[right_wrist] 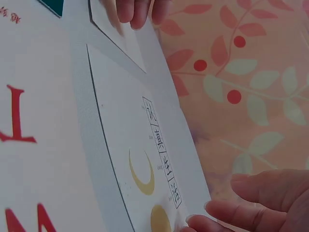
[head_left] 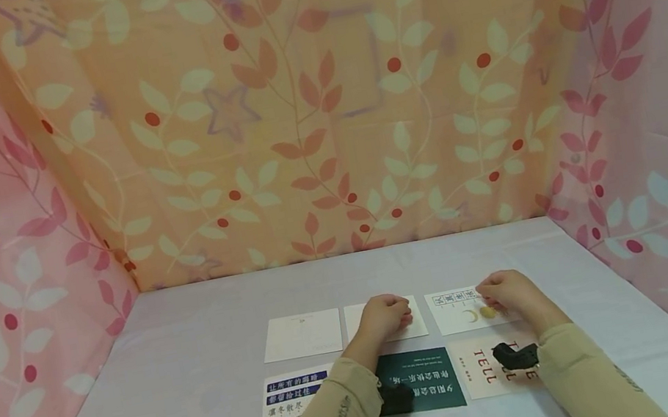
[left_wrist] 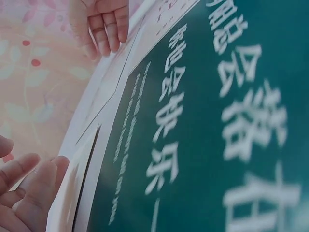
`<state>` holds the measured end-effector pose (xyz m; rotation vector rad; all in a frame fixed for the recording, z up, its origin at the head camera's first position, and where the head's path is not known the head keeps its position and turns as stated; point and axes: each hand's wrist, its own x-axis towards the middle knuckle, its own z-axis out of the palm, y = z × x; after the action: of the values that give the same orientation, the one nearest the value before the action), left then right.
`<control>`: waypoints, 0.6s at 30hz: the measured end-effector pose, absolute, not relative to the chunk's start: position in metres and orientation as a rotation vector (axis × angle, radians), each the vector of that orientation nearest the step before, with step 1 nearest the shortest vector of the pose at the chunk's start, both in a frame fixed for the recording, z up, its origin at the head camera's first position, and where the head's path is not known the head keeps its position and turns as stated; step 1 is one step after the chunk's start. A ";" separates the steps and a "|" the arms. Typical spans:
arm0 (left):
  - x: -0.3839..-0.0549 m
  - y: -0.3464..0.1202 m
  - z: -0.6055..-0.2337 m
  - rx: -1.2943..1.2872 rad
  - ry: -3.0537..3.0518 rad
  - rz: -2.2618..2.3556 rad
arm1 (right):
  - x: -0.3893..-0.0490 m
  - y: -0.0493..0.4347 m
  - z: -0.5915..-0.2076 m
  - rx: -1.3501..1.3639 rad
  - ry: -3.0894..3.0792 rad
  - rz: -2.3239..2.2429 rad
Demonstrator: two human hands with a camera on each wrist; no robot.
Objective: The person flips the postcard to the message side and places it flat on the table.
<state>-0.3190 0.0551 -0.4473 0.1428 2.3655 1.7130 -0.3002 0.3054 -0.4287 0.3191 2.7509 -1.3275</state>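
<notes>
Six cards lie in two rows on a white-covered table. My left hand (head_left: 385, 317) is over the back middle card (head_left: 356, 335), which is pale and blank where it shows. In the left wrist view the left fingers (left_wrist: 38, 188) are loosely bent at that card's edge, holding nothing. My right hand (head_left: 509, 289) hovers at the right side of the back right card (head_left: 450, 318), white with boxed characters and yellow moon shapes. The right wrist view has its relaxed fingertips (right_wrist: 212, 208) close over that card, the thumb apart and nothing gripped.
A blank card (head_left: 301, 336) lies back left. In front are a card with blue bands (head_left: 288, 406), a dark green card (head_left: 431, 378) and a card with red letters (head_left: 479, 369), partly covered by the forearms. Patterned cloth (head_left: 307, 131) walls the back and sides.
</notes>
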 end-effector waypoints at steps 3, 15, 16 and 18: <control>-0.318 0.059 -0.449 0.149 2.339 1.735 | -0.298 0.311 -0.428 0.325 2.754 -1.311; -0.315 0.072 -0.451 0.079 2.269 1.744 | -0.294 0.328 -0.430 0.432 2.762 -1.262; -0.314 0.073 -0.451 0.075 2.264 1.748 | -0.294 0.330 -0.430 0.443 2.759 -1.256; -0.314 0.075 -0.450 0.082 2.265 1.746 | -0.294 0.332 -0.431 0.460 2.754 -1.255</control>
<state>-0.3141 0.0754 -0.4502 0.0819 2.2646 1.7461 -0.2938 0.3324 -0.4313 0.4602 2.7540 -1.2550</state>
